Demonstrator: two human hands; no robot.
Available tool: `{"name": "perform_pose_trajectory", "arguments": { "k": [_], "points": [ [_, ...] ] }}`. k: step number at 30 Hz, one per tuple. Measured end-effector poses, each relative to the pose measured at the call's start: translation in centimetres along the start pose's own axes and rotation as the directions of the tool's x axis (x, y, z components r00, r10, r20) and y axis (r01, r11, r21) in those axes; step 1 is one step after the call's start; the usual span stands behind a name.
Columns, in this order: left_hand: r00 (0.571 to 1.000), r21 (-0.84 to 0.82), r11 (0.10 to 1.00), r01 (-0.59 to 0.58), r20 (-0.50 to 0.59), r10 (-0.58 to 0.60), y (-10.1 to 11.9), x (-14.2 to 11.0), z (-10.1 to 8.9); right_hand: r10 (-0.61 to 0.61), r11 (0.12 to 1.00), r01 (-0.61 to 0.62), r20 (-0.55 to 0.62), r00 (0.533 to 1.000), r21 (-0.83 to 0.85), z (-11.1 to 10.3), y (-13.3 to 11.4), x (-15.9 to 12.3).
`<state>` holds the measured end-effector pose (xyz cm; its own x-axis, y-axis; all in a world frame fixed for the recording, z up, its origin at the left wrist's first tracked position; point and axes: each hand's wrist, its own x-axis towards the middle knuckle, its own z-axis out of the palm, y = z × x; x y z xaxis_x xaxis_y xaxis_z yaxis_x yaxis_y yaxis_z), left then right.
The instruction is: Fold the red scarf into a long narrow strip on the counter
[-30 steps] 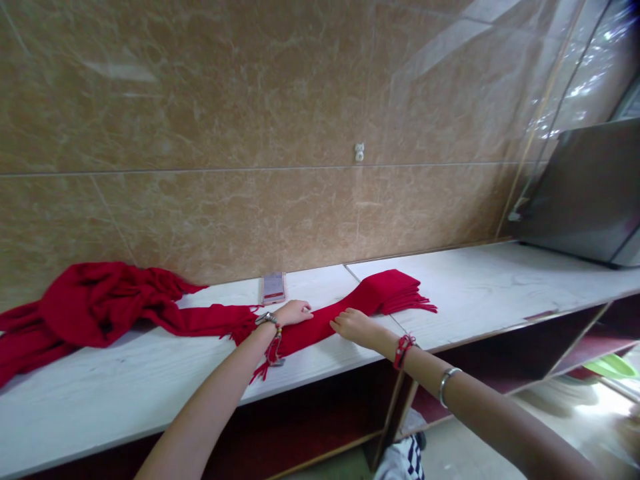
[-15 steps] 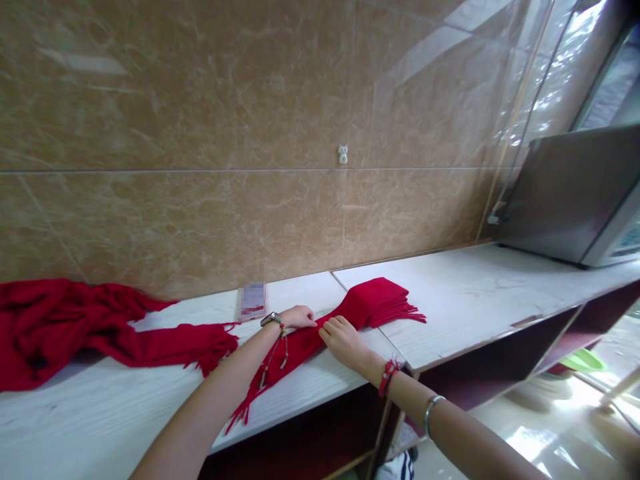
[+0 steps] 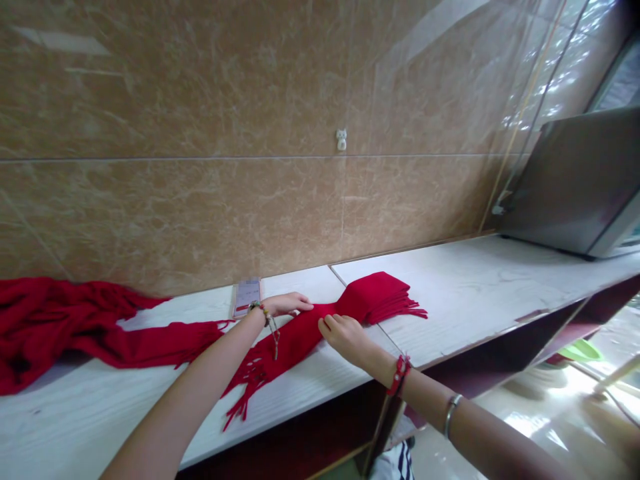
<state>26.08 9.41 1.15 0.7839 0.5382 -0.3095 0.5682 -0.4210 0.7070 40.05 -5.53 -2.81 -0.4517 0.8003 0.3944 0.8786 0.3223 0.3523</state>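
A red fringed scarf (image 3: pixel 295 343) lies across the white worktop, its near part a flat strip with loose tassels. Its right part is folded into a thick layered stack with fringe at the end. My left hand (image 3: pixel 290 304) pinches the scarf's far edge with its fingertips. On the near edge, my right hand (image 3: pixel 345 339) has its fingers curled round the cloth. The strip is spread between both hands, just left of the stack. To the left, more red fringed cloth (image 3: pixel 55 327) lies in a crumpled heap, partly behind my left forearm.
A phone (image 3: pixel 247 297) lies against the wall behind my left wrist. At the right end of the white worktop (image 3: pixel 460 293) stands a large grey metal box-like appliance (image 3: pixel 580 183). Open shelves (image 3: pixel 490 367) run below the front edge. A tiny white figure (image 3: pixel 341 139) is on the tiled wall.
My hands have moved apart across the scarf's width, the left one away towards the wall. The strip between them is wider and flatter. The camera view has shifted slightly.
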Motion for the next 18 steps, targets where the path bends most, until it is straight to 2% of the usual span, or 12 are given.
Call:
{"name": "perform_pose_trajectory", "arguments": {
  "k": [7,12,15,18],
  "points": [
    [0.995,-0.310,0.946,-0.091,-0.056,0.078,4.5,-1.2,-3.2,-0.029,0.996,0.025,-0.053,0.998,-0.086,-4.8,2.9,1.7],
    [0.989,-0.388,0.911,-0.142,-0.098,0.112,8.8,0.4,-4.9,-0.020,0.990,0.008,-0.083,0.996,-0.138,-8.7,6.5,2.8],
    [0.979,-0.416,0.890,-0.187,-0.158,0.132,11.8,2.2,-5.9,0.074,0.985,-0.086,-0.080,0.994,-0.148,-9.9,10.1,2.4],
    [0.946,-0.451,0.835,-0.315,-0.220,0.238,14.9,4.3,-5.9,0.258,0.957,-0.270,-0.113,0.959,-0.106,-9.1,14.0,1.0]
  ]
}}
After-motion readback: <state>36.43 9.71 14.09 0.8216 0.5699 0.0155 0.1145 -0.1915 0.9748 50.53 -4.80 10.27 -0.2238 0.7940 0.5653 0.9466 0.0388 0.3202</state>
